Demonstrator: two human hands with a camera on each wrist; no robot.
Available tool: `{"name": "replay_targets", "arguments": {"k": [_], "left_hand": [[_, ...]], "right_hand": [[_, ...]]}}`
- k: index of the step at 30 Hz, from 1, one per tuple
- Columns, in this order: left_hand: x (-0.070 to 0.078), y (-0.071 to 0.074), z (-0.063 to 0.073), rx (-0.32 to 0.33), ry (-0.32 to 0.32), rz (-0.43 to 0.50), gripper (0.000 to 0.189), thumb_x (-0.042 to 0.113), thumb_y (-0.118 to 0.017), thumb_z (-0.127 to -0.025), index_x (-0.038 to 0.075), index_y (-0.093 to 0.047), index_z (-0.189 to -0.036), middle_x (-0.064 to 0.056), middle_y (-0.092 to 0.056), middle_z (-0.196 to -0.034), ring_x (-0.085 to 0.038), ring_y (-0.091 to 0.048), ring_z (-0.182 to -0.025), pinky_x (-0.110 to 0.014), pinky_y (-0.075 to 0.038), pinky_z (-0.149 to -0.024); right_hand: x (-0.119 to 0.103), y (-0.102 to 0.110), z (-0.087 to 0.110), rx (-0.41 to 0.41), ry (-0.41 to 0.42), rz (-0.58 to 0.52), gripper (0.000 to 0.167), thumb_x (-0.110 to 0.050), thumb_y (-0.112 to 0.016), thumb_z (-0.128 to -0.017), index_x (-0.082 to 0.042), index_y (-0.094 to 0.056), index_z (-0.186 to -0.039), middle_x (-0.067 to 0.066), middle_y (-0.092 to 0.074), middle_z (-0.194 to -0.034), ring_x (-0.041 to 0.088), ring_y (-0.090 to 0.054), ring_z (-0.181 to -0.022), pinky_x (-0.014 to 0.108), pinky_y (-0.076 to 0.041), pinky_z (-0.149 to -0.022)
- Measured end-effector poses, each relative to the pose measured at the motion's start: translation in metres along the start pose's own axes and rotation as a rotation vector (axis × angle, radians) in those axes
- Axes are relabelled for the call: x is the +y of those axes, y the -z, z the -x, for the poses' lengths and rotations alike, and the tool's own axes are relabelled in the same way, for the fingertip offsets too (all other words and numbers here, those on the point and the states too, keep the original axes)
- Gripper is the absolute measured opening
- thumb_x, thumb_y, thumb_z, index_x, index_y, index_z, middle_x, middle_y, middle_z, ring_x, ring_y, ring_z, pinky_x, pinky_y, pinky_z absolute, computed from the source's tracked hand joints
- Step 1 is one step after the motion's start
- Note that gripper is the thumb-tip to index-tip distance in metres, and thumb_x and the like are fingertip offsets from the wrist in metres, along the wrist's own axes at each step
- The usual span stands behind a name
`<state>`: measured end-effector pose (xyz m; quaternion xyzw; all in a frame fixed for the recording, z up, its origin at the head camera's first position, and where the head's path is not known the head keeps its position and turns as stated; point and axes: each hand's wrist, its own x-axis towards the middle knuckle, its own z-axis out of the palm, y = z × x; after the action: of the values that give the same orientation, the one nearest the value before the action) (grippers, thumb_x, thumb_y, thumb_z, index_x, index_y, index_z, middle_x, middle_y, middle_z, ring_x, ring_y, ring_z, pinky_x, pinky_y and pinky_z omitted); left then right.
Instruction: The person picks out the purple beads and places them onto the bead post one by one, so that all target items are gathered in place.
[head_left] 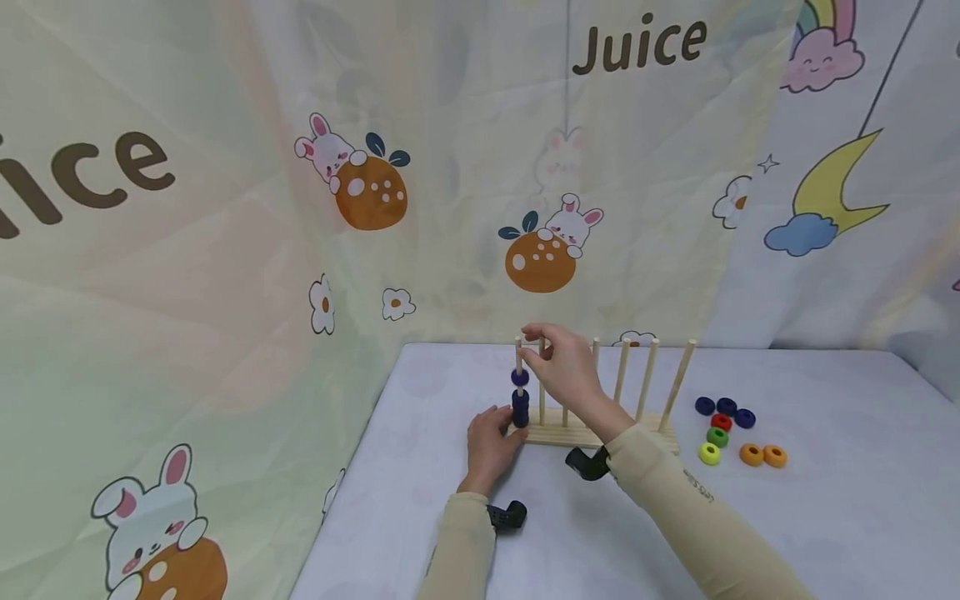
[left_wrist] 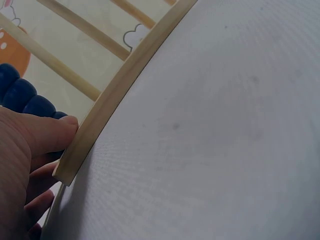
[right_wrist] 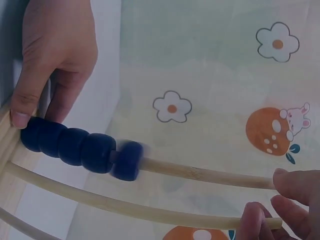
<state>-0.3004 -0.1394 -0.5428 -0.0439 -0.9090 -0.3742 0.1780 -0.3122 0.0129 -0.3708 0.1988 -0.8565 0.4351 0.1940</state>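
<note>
A wooden peg rack (head_left: 558, 435) with several upright pegs stands on the table. Several dark blue beads (right_wrist: 70, 145) are stacked at the foot of its leftmost peg. Above them, a single blue bead (right_wrist: 128, 161) is on the same peg, blurred and slightly apart from the stack. My left hand (head_left: 491, 446) grips the left end of the base, thumb on top beside the lowest bead, as the left wrist view shows. At the top of the leftmost peg is my right hand (head_left: 566, 367), thumb and fingers parted around the peg tips, holding no bead.
Right of the rack lie loose beads: several blue ones (head_left: 726, 407), a red one (head_left: 722, 422), a green one (head_left: 717, 437), a yellow one (head_left: 708, 453) and two orange ones (head_left: 775, 456). A printed curtain (head_left: 465, 208) hangs behind the white table (head_left: 840, 517).
</note>
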Motion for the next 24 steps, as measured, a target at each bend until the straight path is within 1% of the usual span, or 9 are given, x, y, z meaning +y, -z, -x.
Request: {"name": "replay_targets", "arguments": {"k": [4,6,10,13,15,18,21,24], "left_hand": [[-0.002,-0.001,0.001,0.001,-0.013,0.002,0.043,0.025,-0.078,-0.082,0.005,-0.069,-0.119,-0.007,-0.073,-0.111,-0.03,-0.055,-0.123,-0.051,-0.033,-0.11],[-0.002,-0.001,0.001,0.001,-0.019,-0.002,0.043,0.025,-0.078,-0.081,0.006,-0.069,-0.119,-0.007,-0.073,-0.11,-0.03,-0.056,-0.123,-0.051,-0.033,-0.109],[-0.002,-0.002,0.001,0.008,-0.033,-0.005,0.043,0.025,-0.078,-0.081,0.005,-0.069,-0.118,-0.008,-0.072,-0.111,-0.03,-0.057,-0.122,-0.051,-0.034,-0.109],[0.0,-0.002,0.0,0.006,-0.023,-0.006,0.044,0.025,-0.078,-0.081,0.005,-0.069,-0.119,-0.008,-0.072,-0.112,-0.03,-0.056,-0.123,-0.05,-0.034,-0.11],[0.0,-0.002,0.0,0.006,-0.019,-0.016,0.044,0.025,-0.079,-0.081,0.005,-0.069,-0.119,-0.008,-0.072,-0.111,-0.03,-0.056,-0.122,-0.049,-0.034,-0.109],[0.002,-0.002,-0.001,0.012,-0.023,-0.03,0.044,0.024,-0.079,-0.08,0.005,-0.07,-0.118,-0.007,-0.072,-0.112,-0.03,-0.057,-0.122,-0.049,-0.035,-0.109],[0.002,-0.002,-0.002,0.015,-0.02,-0.037,0.044,0.024,-0.079,-0.08,0.004,-0.07,-0.118,-0.007,-0.072,-0.113,-0.03,-0.057,-0.122,-0.049,-0.034,-0.11],[0.001,-0.002,-0.002,0.007,0.001,-0.033,0.044,0.025,-0.078,-0.081,0.004,-0.069,-0.118,-0.007,-0.071,-0.115,-0.029,-0.056,-0.123,-0.049,-0.033,-0.111]], "right_hand": [[0.001,0.001,0.003,0.001,-0.002,-0.013,0.029,-0.019,-0.073,-0.089,-0.01,-0.068,-0.116,0.004,-0.07,-0.107,0.015,-0.065,-0.074,0.029,-0.056,-0.062],[0.003,0.001,0.004,0.009,0.014,-0.032,0.029,-0.017,-0.073,-0.089,-0.009,-0.068,-0.116,0.004,-0.069,-0.109,0.016,-0.066,-0.076,0.029,-0.056,-0.061],[0.006,0.003,0.007,0.066,0.086,-0.088,0.026,-0.013,-0.072,-0.089,-0.01,-0.069,-0.114,0.002,-0.067,-0.112,0.014,-0.067,-0.078,0.027,-0.057,-0.062],[0.007,0.005,0.014,0.122,0.149,-0.143,0.021,-0.011,-0.072,-0.089,-0.011,-0.07,-0.11,0.001,-0.067,-0.108,0.012,-0.067,-0.075,0.026,-0.058,-0.063],[0.009,0.006,0.022,0.144,0.177,-0.175,0.02,-0.01,-0.072,-0.088,-0.011,-0.07,-0.108,0.002,-0.067,-0.102,0.012,-0.066,-0.072,0.025,-0.057,-0.062],[0.011,0.006,0.038,0.14,0.179,-0.208,0.018,-0.009,-0.071,-0.088,-0.011,-0.071,-0.106,0.0,-0.068,-0.095,0.01,-0.064,-0.07,0.024,-0.055,-0.06],[0.019,0.002,0.06,0.106,0.145,-0.221,0.017,-0.008,-0.071,-0.088,-0.012,-0.071,-0.105,-0.002,-0.069,-0.095,0.01,-0.064,-0.07,0.024,-0.054,-0.059],[0.031,-0.002,0.083,0.069,0.082,-0.236,0.016,-0.008,-0.071,-0.089,-0.014,-0.071,-0.104,-0.002,-0.07,-0.096,0.01,-0.063,-0.069,0.024,-0.054,-0.058]]}}
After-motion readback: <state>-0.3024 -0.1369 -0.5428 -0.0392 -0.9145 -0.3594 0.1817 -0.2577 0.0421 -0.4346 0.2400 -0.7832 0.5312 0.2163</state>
